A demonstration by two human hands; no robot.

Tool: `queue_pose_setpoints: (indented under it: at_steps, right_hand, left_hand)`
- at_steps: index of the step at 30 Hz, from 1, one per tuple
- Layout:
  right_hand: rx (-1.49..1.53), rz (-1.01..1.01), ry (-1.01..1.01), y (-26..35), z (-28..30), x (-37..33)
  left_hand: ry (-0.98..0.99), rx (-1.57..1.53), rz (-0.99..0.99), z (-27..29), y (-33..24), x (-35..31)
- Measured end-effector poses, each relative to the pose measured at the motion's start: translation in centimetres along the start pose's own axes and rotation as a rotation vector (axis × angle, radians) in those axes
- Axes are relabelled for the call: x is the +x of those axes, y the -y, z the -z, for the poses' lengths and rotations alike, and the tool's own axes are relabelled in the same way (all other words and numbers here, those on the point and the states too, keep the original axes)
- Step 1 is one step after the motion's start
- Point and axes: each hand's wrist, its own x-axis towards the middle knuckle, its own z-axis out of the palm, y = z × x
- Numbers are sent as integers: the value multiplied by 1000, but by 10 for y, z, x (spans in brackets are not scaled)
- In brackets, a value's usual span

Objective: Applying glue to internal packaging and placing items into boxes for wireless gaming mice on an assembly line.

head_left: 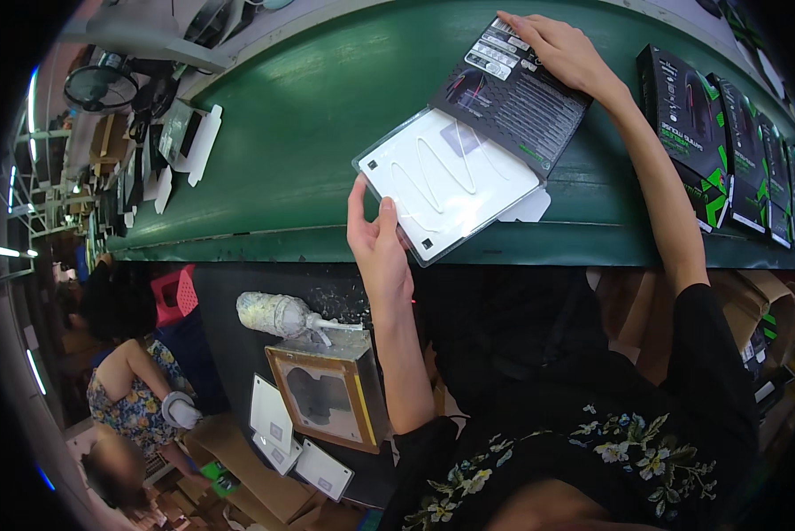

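Observation:
My left hand (382,243) grips the near left edge of a flat white panel (455,190) with a clear plastic rim, thumb on top. A wavy line of what looks like clear glue runs across its white face. A black printed cardboard box (526,106) overlaps the panel's far right part; whether the panel goes inside or lies under it I cannot tell. My right hand (561,53) holds the box's far end, fingers closed over its edge. A white flap (528,208) sticks out below the box.
A row of black and green boxes (685,128) stands at right on the green bench (282,133). Left below are a glue-crusted bottle (278,314), a wood-framed box (322,398) and several white panels (274,416). Another person (145,389) sits at far left; a fan (101,87) stands beyond.

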Motion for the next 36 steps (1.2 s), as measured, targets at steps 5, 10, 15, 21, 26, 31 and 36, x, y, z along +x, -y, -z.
queue_pose_setpoints:
  at_steps: [5,10,15,21,26,31,36]
  right_hand:
    - [-55,39,-28,9,8,-9]
    - [67,36,-113,37,17,-20]
    - [44,62,-124,-4,5,-15]
    - [104,27,-108,7,8,-15]
    - [311,32,-169,-1,19,-7]
    - [994,-94,-89,49,71,-22]
    - [863,-22,295,-11,67,-1]
  left_hand:
    - [-95,2,13,-12,4,-12]
    - [-79,-140,38,-41,18,-12]
    - [100,-313,178,-100,25,21]
    - [343,-601,282,-130,42,42]
    - [375,-763,285,-144,44,36]
    - [569,-425,-148,-108,27,10]
    - [612,1024,-990,-95,11,8]
